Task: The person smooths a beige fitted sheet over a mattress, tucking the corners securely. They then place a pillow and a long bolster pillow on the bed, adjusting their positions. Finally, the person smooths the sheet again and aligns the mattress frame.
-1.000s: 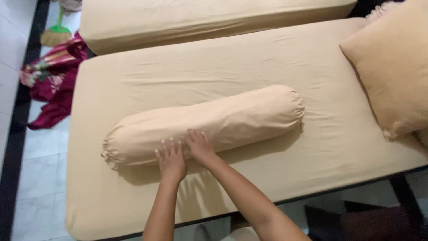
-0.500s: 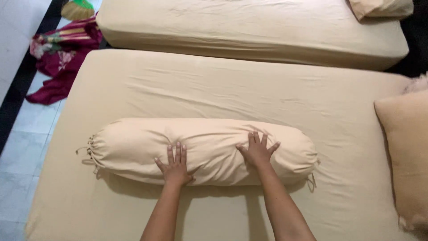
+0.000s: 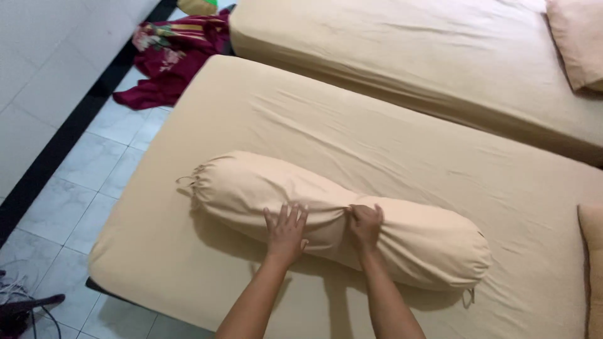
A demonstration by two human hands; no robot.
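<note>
A long beige bolster pillow (image 3: 264, 188) lies slantwise on the near mattress (image 3: 389, 138), its drawstring end at the left. My left hand (image 3: 286, 229) rests flat on the bolster's middle with fingers spread. Just to its right, my right hand (image 3: 365, 225) has its fingers curled and pinches the bolster's cover fabric, which creases there.
A second beige mattress (image 3: 402, 50) lies beyond, with a pillow (image 3: 581, 41) at its far right. Another pillow (image 3: 592, 263) shows at the right edge. A red patterned cloth (image 3: 173, 53) lies on the tiled floor (image 3: 81, 182); dark cables (image 3: 22, 307) sit at bottom left.
My right hand has moved left along the bolster toward my left hand and closed on the cover. The view has swung, so the bolster now lies slanted.
</note>
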